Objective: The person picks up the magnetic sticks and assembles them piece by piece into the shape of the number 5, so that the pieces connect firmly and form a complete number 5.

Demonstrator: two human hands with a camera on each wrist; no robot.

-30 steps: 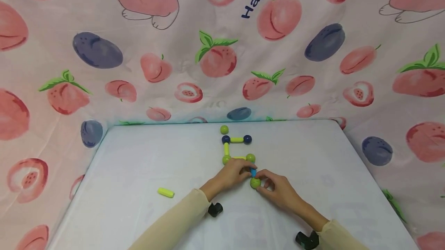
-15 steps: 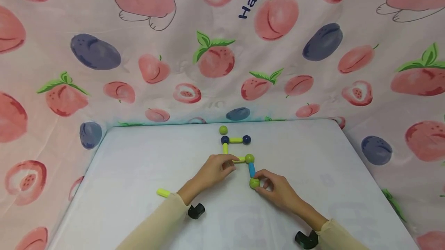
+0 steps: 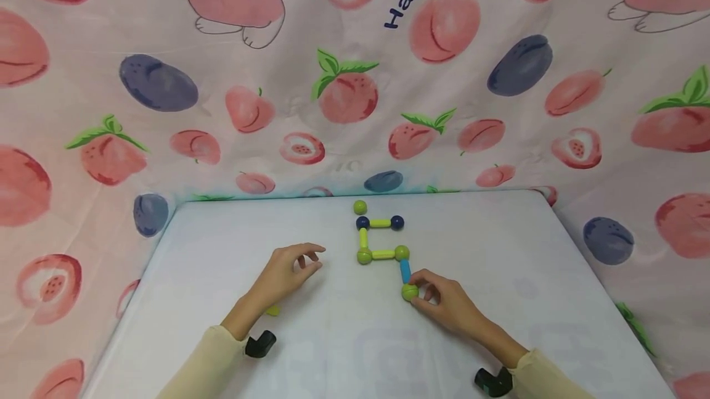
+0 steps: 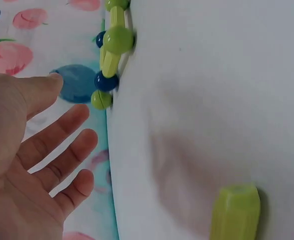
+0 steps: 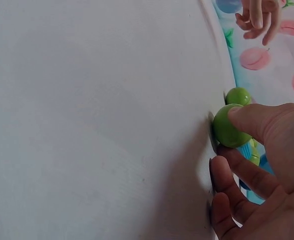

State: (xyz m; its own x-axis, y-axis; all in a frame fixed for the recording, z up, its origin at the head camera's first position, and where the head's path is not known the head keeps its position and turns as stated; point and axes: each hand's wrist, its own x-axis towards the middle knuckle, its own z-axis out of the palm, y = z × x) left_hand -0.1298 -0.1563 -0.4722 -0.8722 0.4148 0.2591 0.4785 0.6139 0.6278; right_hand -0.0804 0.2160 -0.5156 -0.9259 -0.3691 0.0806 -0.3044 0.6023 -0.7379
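Observation:
My right hand point(image 3: 452, 306) pinches a green ball point(image 3: 410, 292) between thumb and index finger, at the near end of a blue rod point(image 3: 405, 271). That rod meets another green ball point(image 3: 402, 253), which joins a chain of yellow-green rods point(image 3: 383, 255) and balls shaped like a stepped line. Two dark blue balls point(image 3: 397, 222) sit at the chain's far part. To the left, my left hand point(image 3: 281, 272) hovers over the table with loosely bent fingers and holds nothing. Beneath its wrist a loose yellow-green rod point(image 4: 235, 212) lies on the table, mostly hidden in the head view.
A single green ball point(image 3: 360, 206) lies near the back edge of the white table point(image 3: 471, 238), just beyond the chain. Behind the table hangs a fruit-printed cloth point(image 3: 310, 103). Black wrist cameras point(image 3: 261, 344) are strapped at both sleeves.
My left hand has let go of the blue rod and moved left, away from the chain, over the loose rod. The right hand has kept its pinch on the green ball.

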